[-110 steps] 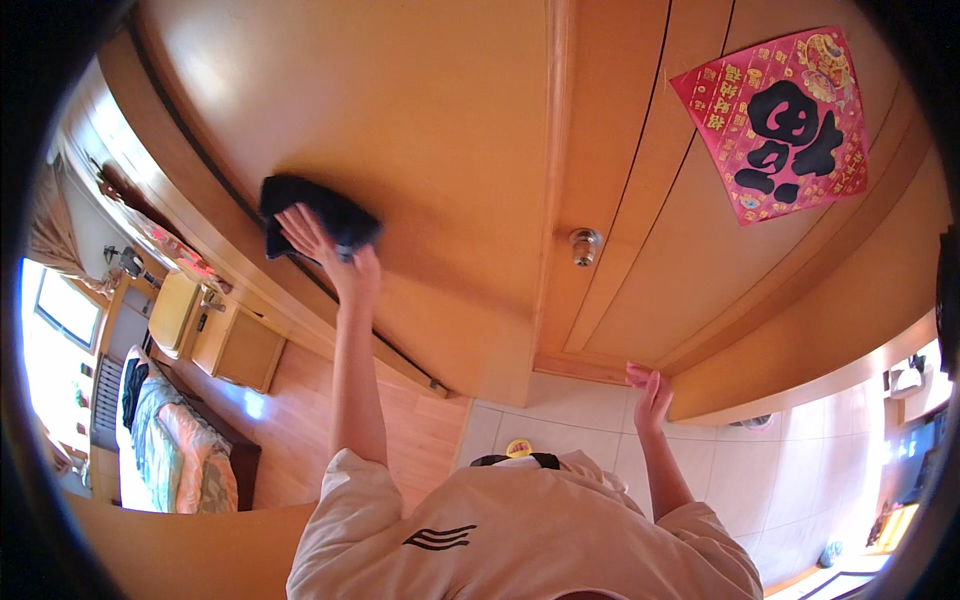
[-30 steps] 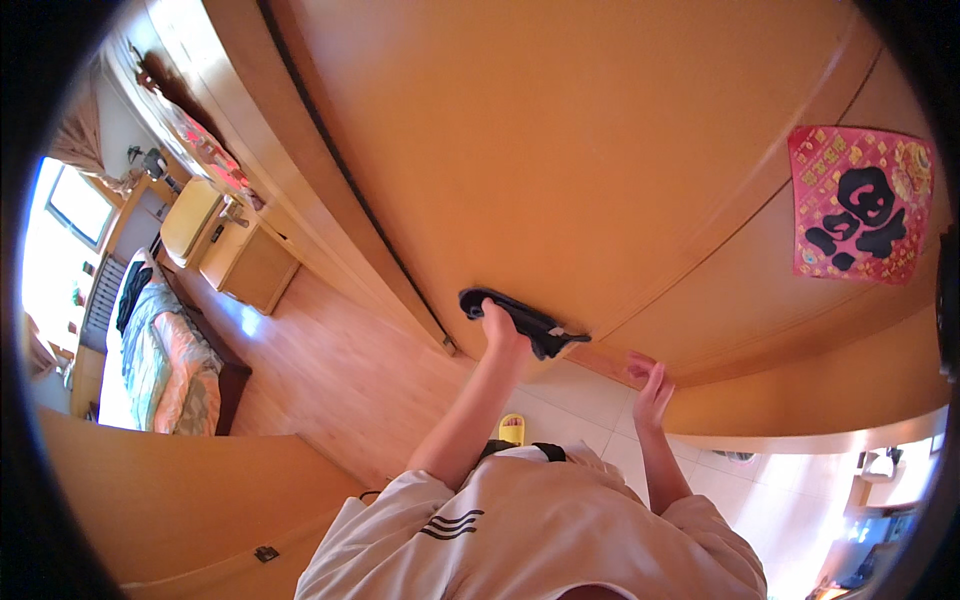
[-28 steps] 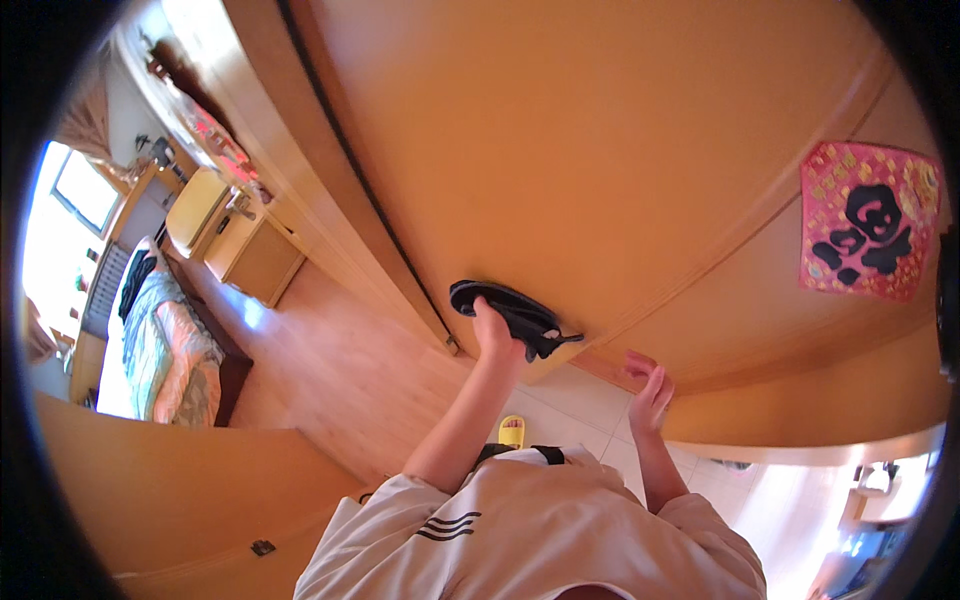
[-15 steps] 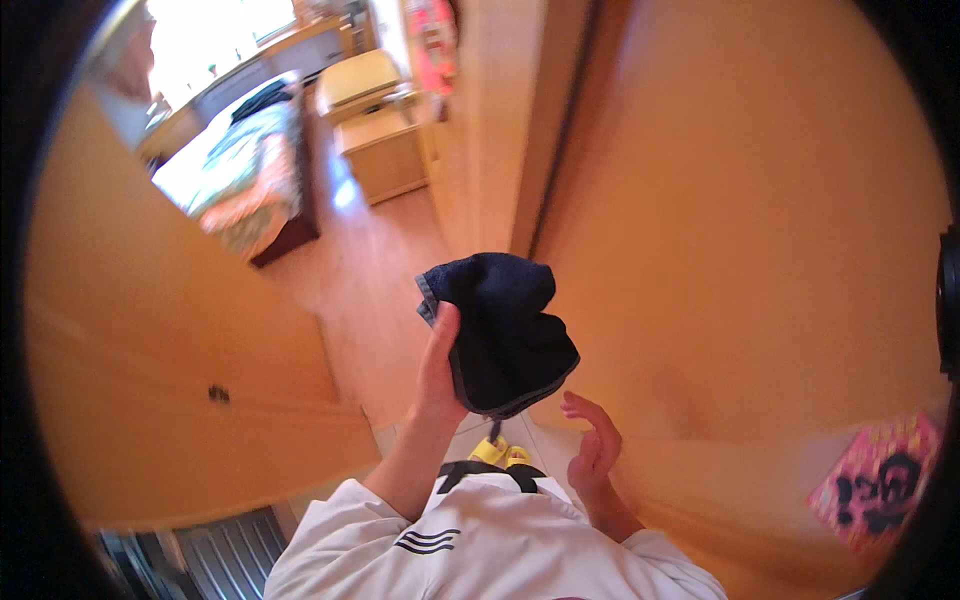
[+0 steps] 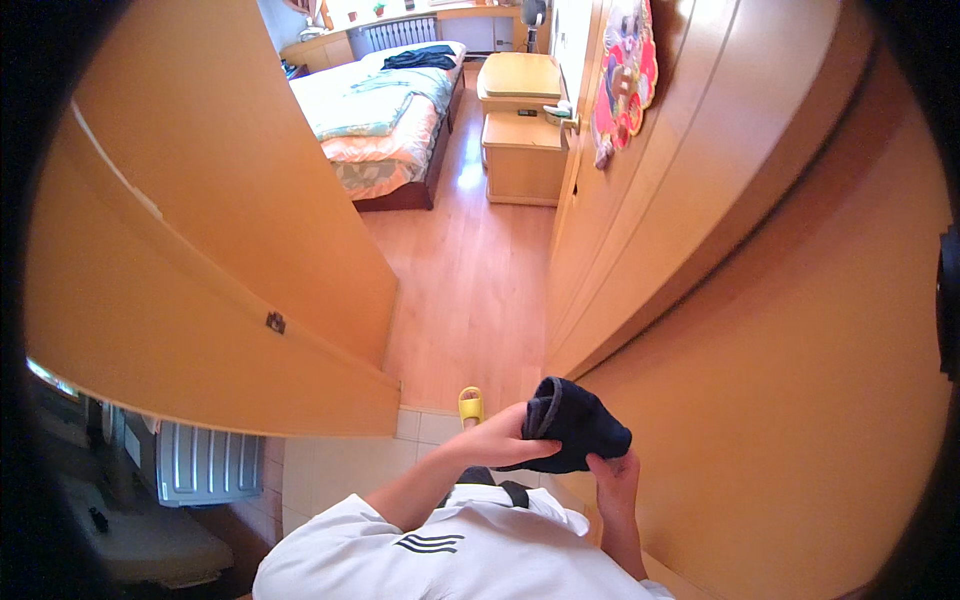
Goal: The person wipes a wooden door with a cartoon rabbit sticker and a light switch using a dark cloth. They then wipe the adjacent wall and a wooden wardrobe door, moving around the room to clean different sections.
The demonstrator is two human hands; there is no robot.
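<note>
A dark navy folded cloth [image 5: 582, 425] with grey edging is held in front of my body, a little right of the middle. My left hand [image 5: 508, 438] is closed on its left side, with the thumb lying across the fabric. At the lower right corner my right hand [image 5: 615, 473] grips the cloth too, its thumb on the near side and its fingers partly hidden. A rolled or folded edge stands up at the cloth's upper left.
Ahead is a doorway with a wooden floor [image 5: 470, 270]. A bed [image 5: 390, 120] stands at the far left, a wooden cabinet [image 5: 522, 160] beside it. An open door [image 5: 680, 130] with a red hanging flanks the right; a wooden panel [image 5: 230, 200] flanks the left. One yellow slipper [image 5: 471, 403] shows below.
The cloth has come lower and to the right, and has turned. My right hand, free before, now grips it. The view has swung toward the doorway and bedroom.
</note>
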